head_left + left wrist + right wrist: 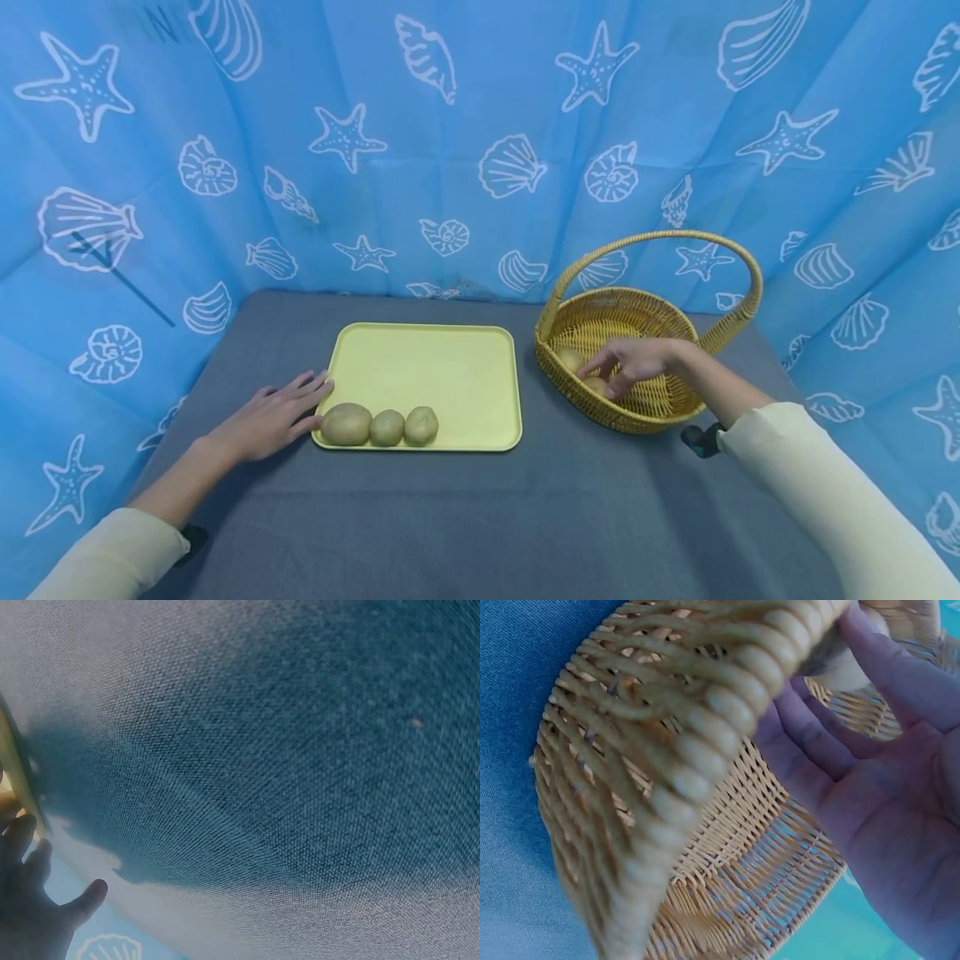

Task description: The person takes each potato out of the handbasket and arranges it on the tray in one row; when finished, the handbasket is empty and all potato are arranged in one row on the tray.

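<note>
Three potatoes, a large one [347, 424] and two smaller ones [387, 428] [422, 425], lie in a row along the near left edge of the yellow tray [450, 367]. My left hand [273, 417] rests with spread fingers at the tray's left rim, thumb beside the large potato. Over on the right, my right hand [637, 362] reaches down into the wicker basket [652, 425]. Its thumb and fingers are about a potato [844, 667] near the basket's front left wall. Another potato [570, 358] lies just behind it in the basket.
The basket's tall arched handle [660, 236] rises behind the right hand. Tray and basket stand side by side on a dark grey-blue tablecloth [480, 517]. A blue curtain [465, 125] with shells and starfish hangs behind the table and along both sides.
</note>
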`<state>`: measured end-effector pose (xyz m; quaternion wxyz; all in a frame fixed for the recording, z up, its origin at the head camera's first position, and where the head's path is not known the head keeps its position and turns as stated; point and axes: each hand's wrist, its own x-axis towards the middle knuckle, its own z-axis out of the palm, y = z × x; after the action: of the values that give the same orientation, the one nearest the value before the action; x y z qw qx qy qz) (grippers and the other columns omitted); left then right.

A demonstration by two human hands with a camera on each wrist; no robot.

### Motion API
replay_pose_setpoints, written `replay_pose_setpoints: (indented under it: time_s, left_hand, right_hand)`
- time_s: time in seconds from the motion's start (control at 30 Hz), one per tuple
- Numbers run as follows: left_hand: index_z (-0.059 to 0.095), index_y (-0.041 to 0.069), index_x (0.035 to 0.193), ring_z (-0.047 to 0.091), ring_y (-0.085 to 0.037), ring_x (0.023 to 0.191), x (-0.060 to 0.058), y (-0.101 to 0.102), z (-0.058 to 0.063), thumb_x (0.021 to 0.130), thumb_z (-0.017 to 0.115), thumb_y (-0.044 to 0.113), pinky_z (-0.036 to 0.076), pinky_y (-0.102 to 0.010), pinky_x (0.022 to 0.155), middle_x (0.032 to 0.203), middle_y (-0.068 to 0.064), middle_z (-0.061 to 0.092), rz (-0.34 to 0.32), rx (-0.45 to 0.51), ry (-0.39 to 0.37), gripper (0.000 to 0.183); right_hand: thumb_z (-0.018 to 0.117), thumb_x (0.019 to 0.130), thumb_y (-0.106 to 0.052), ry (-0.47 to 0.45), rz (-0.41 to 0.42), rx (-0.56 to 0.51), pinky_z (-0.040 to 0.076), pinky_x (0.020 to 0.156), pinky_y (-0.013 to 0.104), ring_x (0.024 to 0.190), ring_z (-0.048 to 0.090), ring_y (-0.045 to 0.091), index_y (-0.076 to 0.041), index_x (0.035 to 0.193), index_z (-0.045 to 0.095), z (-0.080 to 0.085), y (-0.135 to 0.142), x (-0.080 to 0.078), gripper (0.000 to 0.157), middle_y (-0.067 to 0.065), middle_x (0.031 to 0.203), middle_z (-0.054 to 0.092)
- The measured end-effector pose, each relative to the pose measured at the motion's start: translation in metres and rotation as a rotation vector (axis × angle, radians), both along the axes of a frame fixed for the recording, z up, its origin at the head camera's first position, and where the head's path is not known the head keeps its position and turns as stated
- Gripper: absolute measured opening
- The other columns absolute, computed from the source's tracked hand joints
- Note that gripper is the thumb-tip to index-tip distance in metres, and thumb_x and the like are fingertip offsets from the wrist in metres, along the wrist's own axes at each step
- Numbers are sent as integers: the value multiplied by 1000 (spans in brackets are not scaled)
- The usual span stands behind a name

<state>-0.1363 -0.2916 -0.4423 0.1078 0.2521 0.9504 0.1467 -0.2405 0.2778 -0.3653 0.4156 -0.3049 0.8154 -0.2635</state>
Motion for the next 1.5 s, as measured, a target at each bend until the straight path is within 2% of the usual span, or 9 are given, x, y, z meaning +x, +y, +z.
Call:
replay_pose_setpoints:
  time_s: [0.2, 0.4, 0.6, 0.73, 0.93, 1.07, 1.27, 1.37, 1.5]
  left_hand:
    - [36, 7, 155, 26, -43, 146, 1, -1, -2, 104, 47, 46, 25, -74, 102, 159, -16, 32, 2, 2, 11, 65]
    - [36, 8, 155, 25, -42, 146, 1, -2, -4, 104, 47, 46, 25, -73, 103, 160, -15, 32, 5, 6, 15, 64]
    - [36, 7, 155, 26, -43, 146, 1, -2, -2, 104, 47, 46, 26, -73, 102, 159, -16, 33, 0, -3, 22, 65]
    - [36, 7, 155, 26, -43, 146, 1, -1, -1, 104, 47, 46, 26, -73, 102, 159, -16, 32, -3, 2, 21, 65]
    - [36, 6, 154, 26, -43, 145, 1, 0, -2, 104, 47, 45, 26, -73, 102, 159, -17, 32, -4, 0, 20, 65]
    - [36, 6, 154, 27, -43, 145, 0, 0, -2, 104, 47, 45, 26, -74, 102, 159, -17, 33, -7, -2, 23, 64]
    - [37, 6, 154, 27, -44, 145, 0, 1, -1, 105, 47, 44, 26, -74, 101, 159, -18, 33, -10, 0, 24, 64]
    - [37, 5, 154, 27, -44, 145, 0, 1, -1, 105, 48, 43, 26, -74, 101, 159, -18, 33, -9, 3, 22, 63]
    - [37, 6, 154, 27, -44, 145, 0, 1, 0, 104, 48, 44, 26, -74, 101, 159, -18, 33, -4, 2, 15, 64]
  right_hand:
    - [65, 89, 4, -51, -146, -33, 54, 88, 42, 101, 64, 32, 4, 130, 62, 9, 10, 2, 41, 20, 113, 67]
    - [65, 95, -6, -165, -173, -14, 50, 98, 47, 120, 58, 33, 0, 144, 51, 8, 11, 4, 50, 19, 129, 60]
    - [67, 95, -5, -207, -216, -2, 49, 99, 44, 121, 58, 30, -2, 147, 48, 3, 6, 5, 56, 20, 132, 58]
    - [68, 94, -7, -183, -226, 18, 50, 98, 45, 113, 61, 25, -2, 146, 48, -1, 1, 5, 57, 18, 127, 60]
    - [69, 90, -2, -141, -271, 23, 55, 82, 43, 86, 62, 20, 0, 142, 52, -6, -6, 8, 55, 13, 96, 63]
    - [66, 89, 4, -49, -220, 34, 56, 73, 40, 76, 62, 20, 4, 141, 52, -10, -9, 11, 55, 14, 93, 64]
    - [67, 86, 4, 69, -91, 9, 56, 75, 36, 87, 62, 22, 4, 139, 54, -9, -7, 10, 55, 12, 103, 65]
    - [68, 87, 1, 71, -85, -40, 55, 78, 37, 94, 59, 26, -1, 137, 58, -2, -4, 10, 51, 13, 108, 63]
    - [70, 89, -5, 96, -94, -125, 50, 88, 42, 109, 56, 30, -6, 135, 61, 8, 0, 12, 47, 15, 127, 61]
